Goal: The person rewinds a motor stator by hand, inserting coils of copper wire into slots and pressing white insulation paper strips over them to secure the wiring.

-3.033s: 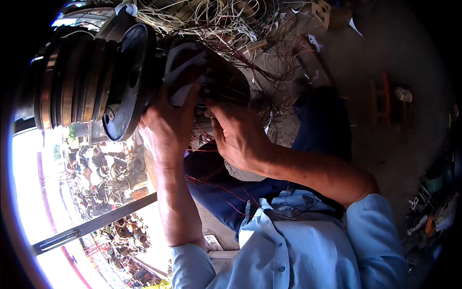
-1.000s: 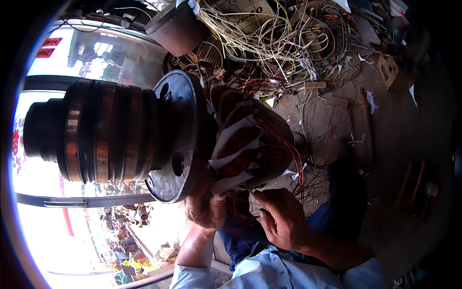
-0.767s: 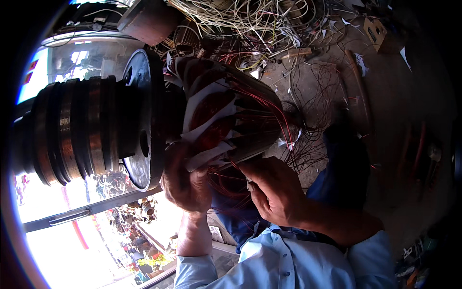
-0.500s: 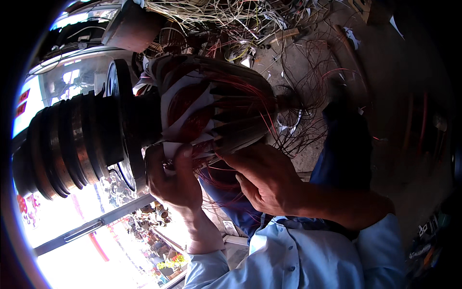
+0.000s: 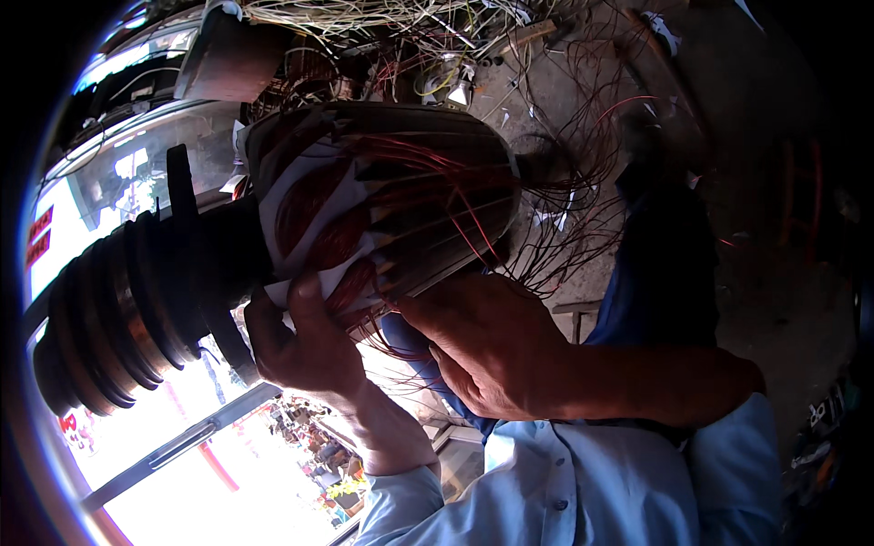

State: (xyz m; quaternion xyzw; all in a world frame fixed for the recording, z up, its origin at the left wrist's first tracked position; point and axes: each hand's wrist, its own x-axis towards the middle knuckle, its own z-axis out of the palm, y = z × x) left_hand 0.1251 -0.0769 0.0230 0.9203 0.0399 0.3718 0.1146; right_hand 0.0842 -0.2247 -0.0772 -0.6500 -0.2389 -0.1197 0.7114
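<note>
A large wound motor rotor lies sideways in front of me, its dark slotted core to the right. Glossy red copper coils bulge at its left end, between strips of white insulation paper. Lower down, my left hand pinches the paper's edge beside a coil, thumb in front and fingers mostly hidden behind. My right hand is closed at the core's lower edge, with its fingertips at the red copper wires; their exact hold is partly hidden. Loose red leads trail across the core.
A ribbed dark shaft with rings extends left from the rotor, past a dark disc. Tangled pale wires and a grey-brown block lie beyond. Paper scraps litter the floor. A bright glazed door stands at lower left.
In the picture the rotor has shifted slightly left and tilted, its shaft end lower. Both hands stay at the coil end, the left still pinching paper; the right's fingertips are a little further left.
</note>
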